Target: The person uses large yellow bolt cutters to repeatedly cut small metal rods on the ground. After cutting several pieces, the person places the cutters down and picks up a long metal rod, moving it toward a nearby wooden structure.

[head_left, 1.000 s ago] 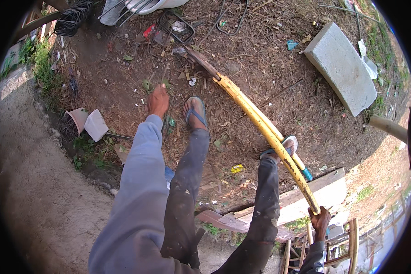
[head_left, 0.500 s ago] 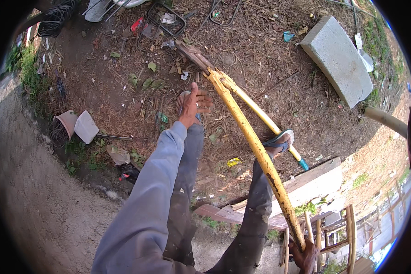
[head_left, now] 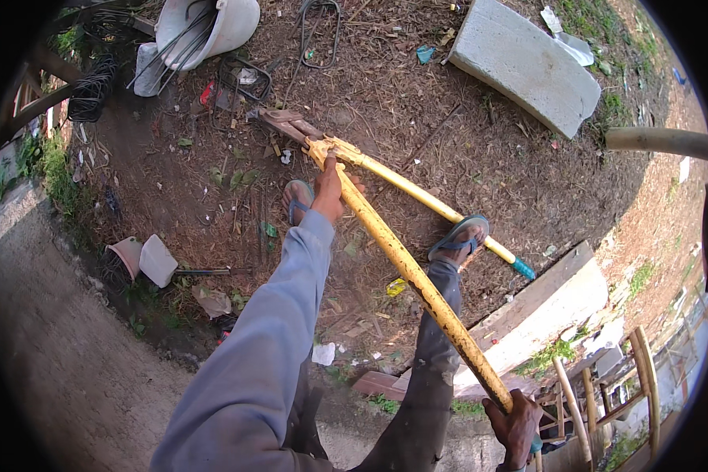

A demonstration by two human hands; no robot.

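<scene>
A long bolt cutter with worn yellow handles slants across the middle of the view, its brown, rusty jaws at the upper left. My left hand is closed round the upper handle just below the jaws; its fingers are partly hidden behind the bar. Down at the lower right, my right hand grips the end of that same handle. The other handle, with a green-blue grip, lies low near the ground. My right foot, in a sandal, rests on this second handle.
A grey concrete slab lies at the upper right. At the top left stands a white bucket with thin rods, near bent metal loops. A plank and wooden frames are at the lower right. Leaf litter covers the soil.
My left hand was open beside the bolt cutter and is now round its handle. The jaws sit further left in view, and the whole scene has shifted as my head moved.
</scene>
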